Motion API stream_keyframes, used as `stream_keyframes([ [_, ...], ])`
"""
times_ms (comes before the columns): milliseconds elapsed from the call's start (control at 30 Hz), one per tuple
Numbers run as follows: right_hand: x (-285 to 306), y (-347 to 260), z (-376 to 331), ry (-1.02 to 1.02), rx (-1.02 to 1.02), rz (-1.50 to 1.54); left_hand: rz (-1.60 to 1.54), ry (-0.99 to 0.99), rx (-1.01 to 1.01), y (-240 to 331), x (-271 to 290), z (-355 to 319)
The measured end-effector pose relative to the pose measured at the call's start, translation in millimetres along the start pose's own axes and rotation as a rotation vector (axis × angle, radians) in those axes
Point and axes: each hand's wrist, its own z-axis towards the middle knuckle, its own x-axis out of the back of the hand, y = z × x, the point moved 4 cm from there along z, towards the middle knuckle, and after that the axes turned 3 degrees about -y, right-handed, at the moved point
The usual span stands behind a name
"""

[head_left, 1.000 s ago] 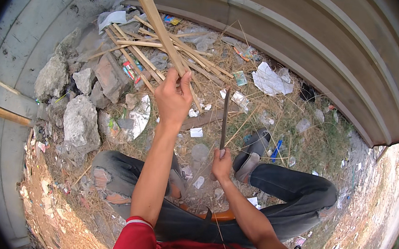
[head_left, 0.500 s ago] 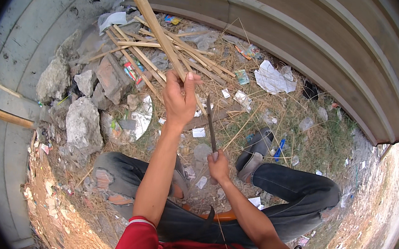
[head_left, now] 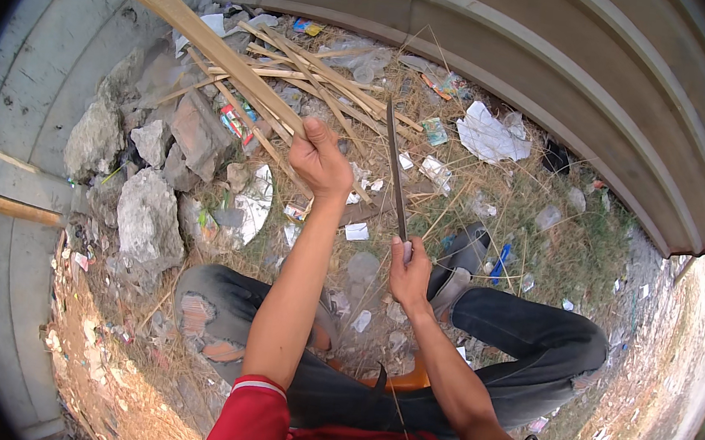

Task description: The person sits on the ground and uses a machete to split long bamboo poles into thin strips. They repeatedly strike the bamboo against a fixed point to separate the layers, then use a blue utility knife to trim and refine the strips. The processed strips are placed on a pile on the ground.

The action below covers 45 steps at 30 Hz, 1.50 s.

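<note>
My left hand [head_left: 322, 164] is closed around the near end of a long, pale split bamboo piece [head_left: 192, 27], which slants up to the far left and shows a node near its far end. In my right hand [head_left: 410, 276] is the handle of a long, narrow, dark-bladed knife [head_left: 396, 169], its tip pointing away from me. The blade stands to the right of the bamboo, apart from it. Beyond my left hand, thin bamboo strips [head_left: 324, 80] lie in a crossed heap on the ground, partly hidden behind the held piece.
Broken concrete chunks [head_left: 149, 214] and a reddish rock [head_left: 200, 131] sit at the left beside a grey metal wall [head_left: 22, 91]. A brown corrugated fence [head_left: 510, 30] closes off the far side. White paper [head_left: 492, 136] and litter cover dry grass. My bent legs [head_left: 521, 332] frame the near ground.
The bamboo's far end has swung left and lower, so the piece slants more. My right hand and the knife have moved slightly up and to the right.
</note>
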Motion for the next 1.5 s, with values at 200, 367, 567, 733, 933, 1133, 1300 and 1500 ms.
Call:
stream_keyframes([
  [200, -23, 23, -33, 0.185, 0.106, 0.312, 0.144, 0.088, 0.004, 4, -7, 0],
  [367, -33, 72, -32, 0.024, -0.004, -0.106, 0.120, 0.048, 0.044, -4, -16, -13],
  [567, 17, -38, -12, 0.096, 0.018, 0.143, 0.158, 0.028, -0.027, 10, -28, -18],
  [733, -25, 60, -55, -0.007, -0.113, -0.207, 0.265, -0.016, -0.094, 11, -40, -22],
  [933, -43, 137, -46, -0.050, -0.242, -0.125, 0.203, 0.057, -0.054, -5, -23, -38],
  [1133, -14, 61, -21, -0.117, -0.365, 0.085, 0.098, -0.012, -0.138, 50, -11, -7],
  [1300, -12, 35, -8, -0.011, -0.119, 0.157, 0.206, 0.010, -0.103, 20, -8, -25],
  [1500, 5, -19, -38, 0.036, -0.022, 0.246, 0.229, 0.016, -0.096, 9, -8, -26],
])
